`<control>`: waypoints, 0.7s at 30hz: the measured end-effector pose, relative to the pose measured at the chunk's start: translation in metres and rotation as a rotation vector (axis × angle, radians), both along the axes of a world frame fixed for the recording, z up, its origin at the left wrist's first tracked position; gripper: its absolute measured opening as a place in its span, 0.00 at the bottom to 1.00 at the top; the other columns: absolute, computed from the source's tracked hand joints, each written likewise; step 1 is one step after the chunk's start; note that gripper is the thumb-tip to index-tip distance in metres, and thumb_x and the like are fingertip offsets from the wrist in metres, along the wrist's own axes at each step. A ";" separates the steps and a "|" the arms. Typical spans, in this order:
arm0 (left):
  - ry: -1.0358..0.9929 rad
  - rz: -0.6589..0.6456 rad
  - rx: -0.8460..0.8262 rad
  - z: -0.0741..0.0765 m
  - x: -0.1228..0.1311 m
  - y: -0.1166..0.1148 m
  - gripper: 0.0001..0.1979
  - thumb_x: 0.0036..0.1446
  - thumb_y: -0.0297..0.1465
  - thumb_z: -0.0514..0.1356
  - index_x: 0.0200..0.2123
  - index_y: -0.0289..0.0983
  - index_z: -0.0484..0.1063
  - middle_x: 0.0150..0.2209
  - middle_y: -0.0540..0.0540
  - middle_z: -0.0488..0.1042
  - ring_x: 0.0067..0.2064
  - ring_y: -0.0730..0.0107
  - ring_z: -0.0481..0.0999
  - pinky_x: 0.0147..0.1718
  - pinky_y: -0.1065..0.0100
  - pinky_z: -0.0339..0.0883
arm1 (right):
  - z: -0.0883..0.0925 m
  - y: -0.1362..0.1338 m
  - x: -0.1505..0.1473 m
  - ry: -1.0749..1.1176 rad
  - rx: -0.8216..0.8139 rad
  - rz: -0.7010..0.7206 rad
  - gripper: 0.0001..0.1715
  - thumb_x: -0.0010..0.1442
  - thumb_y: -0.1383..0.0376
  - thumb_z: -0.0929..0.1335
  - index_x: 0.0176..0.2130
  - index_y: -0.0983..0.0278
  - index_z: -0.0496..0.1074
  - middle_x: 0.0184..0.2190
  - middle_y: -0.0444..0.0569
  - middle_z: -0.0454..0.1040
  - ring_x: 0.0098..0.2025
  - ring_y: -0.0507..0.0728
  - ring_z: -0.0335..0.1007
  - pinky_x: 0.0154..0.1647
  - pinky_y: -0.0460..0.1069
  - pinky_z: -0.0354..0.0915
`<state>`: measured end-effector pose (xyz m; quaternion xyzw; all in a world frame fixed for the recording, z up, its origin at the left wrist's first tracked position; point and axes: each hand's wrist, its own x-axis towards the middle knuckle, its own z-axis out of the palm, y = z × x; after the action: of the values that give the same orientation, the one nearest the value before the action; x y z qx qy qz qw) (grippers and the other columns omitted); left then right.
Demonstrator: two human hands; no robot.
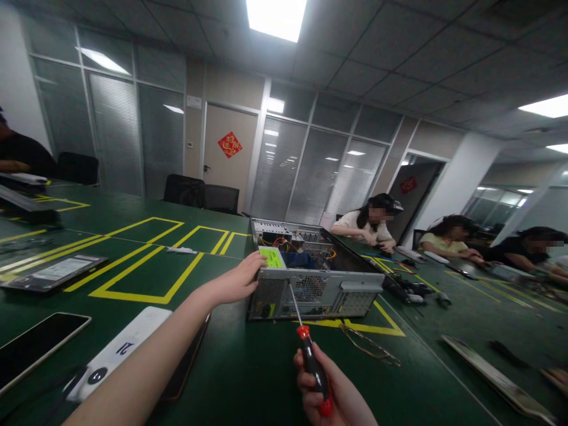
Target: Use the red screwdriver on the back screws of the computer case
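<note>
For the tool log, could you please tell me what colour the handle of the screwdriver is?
The screwdriver handle is red and black; head view.

Bright ceiling panels (276,16) glare; edges bend, slightly soft.

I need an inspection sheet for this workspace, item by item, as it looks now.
surface: green table with yellow tape lines.
job's things: open computer case; screwdriver, tip at its rear panel.
clutter: phone, white numbered device, eyeglasses.
grips: left hand rests on the case's top corner; right hand closed on the screwdriver handle.
cables: wires inside the case.
surroundings: people seated at right; glass partitions; door.
</note>
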<state>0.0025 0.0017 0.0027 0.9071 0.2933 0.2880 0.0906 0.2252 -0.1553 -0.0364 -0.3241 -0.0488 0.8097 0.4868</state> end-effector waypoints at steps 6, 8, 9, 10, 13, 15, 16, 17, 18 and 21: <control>-0.009 0.003 -0.014 0.001 0.000 0.000 0.20 0.54 0.22 0.52 0.51 0.37 0.57 0.59 0.40 0.55 0.66 0.59 0.44 0.62 0.49 0.44 | -0.005 0.002 0.011 0.286 0.130 0.097 0.15 0.52 0.63 0.70 0.34 0.72 0.66 0.21 0.38 0.62 0.15 0.39 0.51 0.11 0.32 0.45; -0.010 0.002 -0.013 0.001 0.000 0.000 0.19 0.54 0.22 0.52 0.50 0.37 0.58 0.59 0.39 0.55 0.66 0.60 0.43 0.62 0.49 0.44 | -0.006 0.002 0.012 0.314 0.182 0.134 0.15 0.52 0.63 0.70 0.35 0.72 0.66 0.19 0.35 0.60 0.14 0.38 0.49 0.10 0.32 0.44; -0.012 0.000 -0.013 0.000 0.000 0.000 0.19 0.54 0.22 0.52 0.50 0.37 0.58 0.59 0.39 0.55 0.66 0.59 0.43 0.62 0.49 0.44 | -0.007 0.001 0.011 0.307 0.208 0.154 0.15 0.53 0.62 0.70 0.35 0.72 0.66 0.18 0.35 0.59 0.14 0.38 0.48 0.10 0.32 0.43; -0.014 -0.003 -0.014 0.000 0.000 0.000 0.19 0.54 0.22 0.52 0.50 0.37 0.58 0.59 0.39 0.55 0.66 0.59 0.43 0.62 0.50 0.44 | -0.007 0.000 0.009 0.284 0.235 0.178 0.16 0.53 0.61 0.70 0.35 0.71 0.66 0.18 0.34 0.59 0.13 0.38 0.48 0.09 0.32 0.42; -0.022 -0.017 -0.005 -0.001 0.000 0.001 0.20 0.55 0.23 0.52 0.51 0.36 0.57 0.59 0.39 0.54 0.65 0.59 0.44 0.62 0.49 0.44 | -0.007 -0.002 -0.001 0.165 0.289 0.279 0.18 0.53 0.57 0.69 0.35 0.70 0.68 0.17 0.36 0.61 0.12 0.39 0.46 0.09 0.34 0.40; -0.030 -0.023 0.006 -0.001 0.000 0.001 0.20 0.55 0.22 0.52 0.52 0.36 0.57 0.59 0.38 0.55 0.65 0.59 0.44 0.62 0.49 0.44 | -0.007 -0.001 -0.009 0.100 0.274 0.315 0.19 0.53 0.56 0.69 0.35 0.70 0.68 0.17 0.36 0.61 0.12 0.39 0.45 0.09 0.34 0.39; -0.037 -0.025 0.011 -0.001 0.001 0.001 0.21 0.55 0.22 0.52 0.52 0.37 0.57 0.59 0.38 0.55 0.65 0.58 0.44 0.62 0.49 0.45 | -0.007 -0.001 -0.012 0.079 0.258 0.318 0.19 0.53 0.55 0.69 0.35 0.70 0.68 0.16 0.36 0.61 0.12 0.39 0.45 0.09 0.34 0.39; -0.041 -0.026 0.013 -0.001 0.001 0.001 0.21 0.54 0.22 0.52 0.52 0.37 0.57 0.58 0.39 0.55 0.65 0.58 0.45 0.62 0.48 0.45 | -0.007 0.000 -0.014 0.066 0.241 0.311 0.19 0.52 0.55 0.69 0.34 0.70 0.68 0.16 0.36 0.61 0.13 0.39 0.45 0.10 0.34 0.38; -0.042 -0.025 0.012 -0.001 0.001 0.001 0.21 0.54 0.22 0.52 0.52 0.36 0.57 0.58 0.38 0.56 0.65 0.58 0.45 0.62 0.48 0.45 | -0.006 0.001 -0.015 0.058 0.228 0.298 0.19 0.52 0.56 0.69 0.34 0.70 0.68 0.16 0.36 0.60 0.13 0.39 0.45 0.10 0.34 0.38; -0.039 -0.022 0.010 0.000 0.002 0.001 0.21 0.54 0.22 0.52 0.52 0.36 0.56 0.57 0.38 0.57 0.65 0.57 0.46 0.62 0.47 0.46 | -0.003 0.004 -0.017 0.044 0.206 0.261 0.18 0.52 0.56 0.70 0.33 0.70 0.68 0.16 0.36 0.60 0.13 0.39 0.45 0.10 0.34 0.37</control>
<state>0.0046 0.0023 0.0026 0.9050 0.2802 0.3059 0.0947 0.2086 -0.1514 -0.0393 -0.2457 -0.1627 0.8637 0.4089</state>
